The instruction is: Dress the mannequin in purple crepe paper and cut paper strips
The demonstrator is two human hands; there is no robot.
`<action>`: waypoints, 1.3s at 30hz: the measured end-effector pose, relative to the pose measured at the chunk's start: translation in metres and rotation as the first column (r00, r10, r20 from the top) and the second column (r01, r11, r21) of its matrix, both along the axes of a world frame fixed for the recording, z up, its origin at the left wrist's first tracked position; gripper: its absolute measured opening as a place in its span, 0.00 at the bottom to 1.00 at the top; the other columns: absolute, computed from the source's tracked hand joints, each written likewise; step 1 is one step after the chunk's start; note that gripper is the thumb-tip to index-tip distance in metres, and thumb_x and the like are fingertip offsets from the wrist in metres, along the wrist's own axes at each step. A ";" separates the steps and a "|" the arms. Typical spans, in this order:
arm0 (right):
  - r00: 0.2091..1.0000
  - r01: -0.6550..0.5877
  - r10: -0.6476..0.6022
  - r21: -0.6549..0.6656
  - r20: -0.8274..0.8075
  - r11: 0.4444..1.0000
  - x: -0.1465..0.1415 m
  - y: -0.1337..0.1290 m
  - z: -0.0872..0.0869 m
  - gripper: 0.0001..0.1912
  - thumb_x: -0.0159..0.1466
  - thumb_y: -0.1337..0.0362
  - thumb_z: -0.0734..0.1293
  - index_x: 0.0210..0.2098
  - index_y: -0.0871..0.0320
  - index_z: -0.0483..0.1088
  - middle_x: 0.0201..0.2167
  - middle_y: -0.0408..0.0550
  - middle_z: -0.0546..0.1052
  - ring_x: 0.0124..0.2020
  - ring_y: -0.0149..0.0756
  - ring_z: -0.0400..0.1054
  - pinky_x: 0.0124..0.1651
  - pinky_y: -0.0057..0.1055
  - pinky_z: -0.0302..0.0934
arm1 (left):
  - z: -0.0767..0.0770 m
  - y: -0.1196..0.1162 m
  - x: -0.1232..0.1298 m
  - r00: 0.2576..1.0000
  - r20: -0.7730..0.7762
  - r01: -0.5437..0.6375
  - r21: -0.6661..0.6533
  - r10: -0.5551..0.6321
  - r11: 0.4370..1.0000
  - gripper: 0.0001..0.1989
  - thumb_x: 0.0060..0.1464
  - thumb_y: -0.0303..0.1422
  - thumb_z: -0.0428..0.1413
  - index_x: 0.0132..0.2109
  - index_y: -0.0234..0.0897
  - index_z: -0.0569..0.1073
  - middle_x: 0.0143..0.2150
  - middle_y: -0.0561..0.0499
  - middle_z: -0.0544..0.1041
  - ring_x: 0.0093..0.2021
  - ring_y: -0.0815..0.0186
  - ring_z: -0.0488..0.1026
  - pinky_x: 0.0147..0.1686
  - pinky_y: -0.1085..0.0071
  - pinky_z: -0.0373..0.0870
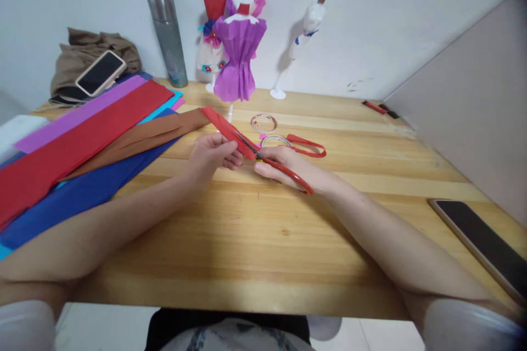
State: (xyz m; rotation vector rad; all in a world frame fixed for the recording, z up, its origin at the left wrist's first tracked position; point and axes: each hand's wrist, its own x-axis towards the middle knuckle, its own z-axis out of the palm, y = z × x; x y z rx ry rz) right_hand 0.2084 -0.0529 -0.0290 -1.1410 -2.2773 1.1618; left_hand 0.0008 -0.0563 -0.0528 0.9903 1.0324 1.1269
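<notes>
Between my hands is a narrow red paper strip (pixel 220 122), slanting down to the right above the wooden table (pixel 247 230). My left hand (pixel 216 153) pinches its lower edge between thumb and fingers. My right hand (pixel 284 164) is closed on red-handled scissors (pixel 292 173), whose blades lie along the strip and point to the upper left. Beside my right hand lie a roll of tape (pixel 275 139) and a loop of red paper (pixel 315 148). Part of the scissor handles is hidden by my right fingers.
Coloured paper sheets (pixel 94 131) cover the left side, with a phone (pixel 101 73) on brown cloth behind. A bottle (pixel 168 38) and dressed mannequins (pixel 240 55) stand by the wall. Another tape roll (pixel 264 115) lies mid-table; a second phone (pixel 481 241) is at right.
</notes>
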 end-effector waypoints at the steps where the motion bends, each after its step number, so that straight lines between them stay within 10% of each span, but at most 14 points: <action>1: 1.000 0.001 -0.001 0.004 0.003 1.000 0.000 0.000 -0.001 0.35 0.62 0.26 0.66 0.28 0.52 0.63 0.23 0.42 0.62 0.26 0.35 0.54 0.29 0.36 0.49 | 0.000 0.000 0.000 1.000 -0.001 0.004 -0.001 -0.004 1.000 0.11 0.58 0.27 0.65 0.26 0.32 0.79 0.25 0.46 0.80 0.23 0.69 0.75 0.27 0.74 0.72; 39: 0.999 -0.011 0.010 -0.001 -0.041 1.000 0.008 0.004 -0.015 0.32 0.66 0.32 0.68 0.27 0.52 0.60 0.24 0.40 0.59 0.26 0.32 0.53 0.29 0.35 0.46 | 0.000 0.001 0.002 1.000 0.011 0.022 -0.040 -0.022 0.999 0.12 0.59 0.27 0.62 0.27 0.31 0.79 0.25 0.47 0.81 0.22 0.71 0.75 0.27 0.75 0.73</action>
